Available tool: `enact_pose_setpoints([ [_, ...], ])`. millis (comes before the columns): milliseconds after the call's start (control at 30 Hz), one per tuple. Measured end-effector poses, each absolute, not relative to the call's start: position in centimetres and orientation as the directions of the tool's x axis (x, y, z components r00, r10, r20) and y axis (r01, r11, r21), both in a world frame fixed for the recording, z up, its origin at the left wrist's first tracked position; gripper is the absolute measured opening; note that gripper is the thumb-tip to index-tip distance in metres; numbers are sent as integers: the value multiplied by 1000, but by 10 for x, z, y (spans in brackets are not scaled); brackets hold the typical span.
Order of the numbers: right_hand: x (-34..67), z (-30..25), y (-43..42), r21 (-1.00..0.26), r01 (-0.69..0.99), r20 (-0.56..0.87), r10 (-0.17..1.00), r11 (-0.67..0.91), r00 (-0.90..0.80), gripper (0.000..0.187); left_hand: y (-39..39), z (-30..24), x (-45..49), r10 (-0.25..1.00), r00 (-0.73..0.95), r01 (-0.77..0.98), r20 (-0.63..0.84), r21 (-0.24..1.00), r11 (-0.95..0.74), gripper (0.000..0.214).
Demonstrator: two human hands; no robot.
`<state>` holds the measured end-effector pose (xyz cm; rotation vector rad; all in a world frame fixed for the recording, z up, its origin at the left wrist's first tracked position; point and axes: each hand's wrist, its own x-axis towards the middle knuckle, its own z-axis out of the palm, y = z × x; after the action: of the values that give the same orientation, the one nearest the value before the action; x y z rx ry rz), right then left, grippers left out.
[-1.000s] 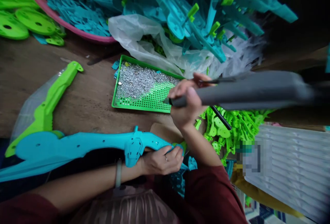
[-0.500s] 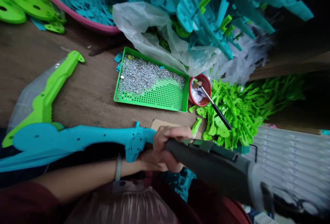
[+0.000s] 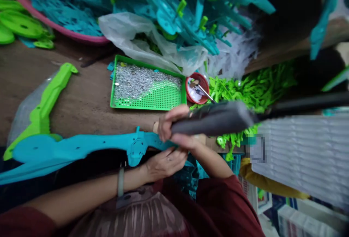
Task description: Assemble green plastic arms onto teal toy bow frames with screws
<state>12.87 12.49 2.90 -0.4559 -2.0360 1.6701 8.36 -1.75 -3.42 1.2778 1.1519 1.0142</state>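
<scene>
A long teal plastic toy body (image 3: 81, 149) lies across my lap and the table edge. My left hand (image 3: 163, 163) holds its right end from below, fingers curled against it. My right hand (image 3: 174, 127) is wrapped round a grey electric screwdriver (image 3: 215, 118), whose tip end sits at the teal part near my left hand. The tool's body stretches out to the right, blurred by motion. Behind the hands stands a green perforated tray (image 3: 148, 100) holding several small silver screws.
A lime green toy part (image 3: 45, 107) lies at the left on the wooden table (image 3: 87, 102). A small red bowl (image 3: 196, 88), a heap of lime green pieces (image 3: 245, 91), a clear bag (image 3: 141, 44) and a pink basin (image 3: 54, 29) of teal parts crowd the back. White stacked trays (image 3: 302, 157) sit at right.
My right hand carried the screwdriver from over the screw tray down to the teal part's right end; it is now raised slightly there. The view has shifted a little.
</scene>
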Motion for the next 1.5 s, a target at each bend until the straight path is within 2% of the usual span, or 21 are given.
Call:
enact_pose_setpoints([
  [67,123,42,144,-974,-81,210,700,213,-682,55,-38,-29,83,874,453,-88,177,984,-153,31],
  [100,124,48,152,-966,-62,233,748,249,-621,54,-48,-28,84,838,509,-141,196,980,-143,28],
  [133,128,55,156,-951,-7,255,776,308,-577,52,-56,-27,85,852,508,-167,125,985,-45,22],
  [200,148,68,153,-884,167,318,822,437,-473,49,-62,-24,88,894,405,-245,-190,920,306,24],
  [267,180,79,129,-763,406,374,856,503,-358,40,-54,-18,91,812,314,-427,-492,690,584,41],
  [333,216,83,93,-626,624,335,884,468,-326,22,-37,-9,93,710,327,-581,-624,460,672,49],
  [367,234,82,73,-570,694,237,897,440,-374,15,-29,-4,93,680,347,-619,-646,387,683,50],
  [467,277,71,26,-616,687,-46,854,385,-519,18,-17,10,94,617,335,-650,-712,299,699,35],
  [533,294,61,10,-724,623,-92,854,296,-512,20,-23,14,94,612,275,-649,-742,326,687,26],
  [600,304,51,5,-787,583,-99,892,200,-441,8,-37,13,91,630,222,-611,-744,398,685,28],
  [633,307,47,6,-806,562,-91,901,184,-425,16,-44,12,89,645,195,-583,-739,442,682,32],
  [700,309,39,9,-829,503,-19,888,243,-459,41,-57,9,83,665,155,-518,-731,513,685,39],
  [733,308,35,11,-833,462,50,872,306,-487,44,-63,7,79,663,147,-485,-734,531,696,40],
  [800,305,29,13,-816,369,221,830,445,-512,34,-72,2,71,634,167,-428,-755,524,737,42],
  [900,297,21,4,-804,265,420,823,533,-383,14,-83,-6,57,567,214,-375,-795,469,799,46],
  [1000,290,14,-21,-861,92,460,844,500,-277,5,-90,-11,42,557,160,-374,-815,472,798,54],
  [1100,284,8,-48,-904,-18,411,858,427,-308,23,-86,-10,37,594,89,-389,-800,521,760,61],
  [1233,275,-3,-65,-943,-23,324,900,332,-292,43,-69,-1,46,605,62,-358,-794,548,755,64],
  [1367,288,-3,-48,-916,-10,384,866,402,-321,37,-58,11,55,574,118,-247,-810,536,808,69],
  [1433,300,6,-23,-862,127,448,854,492,-265,34,-55,18,59,565,123,-232,-816,530,816,66],
  [1500,307,19,10,-707,338,512,779,621,-362,37,-53,25,61,589,106,-300,-801,539,787,62],
])
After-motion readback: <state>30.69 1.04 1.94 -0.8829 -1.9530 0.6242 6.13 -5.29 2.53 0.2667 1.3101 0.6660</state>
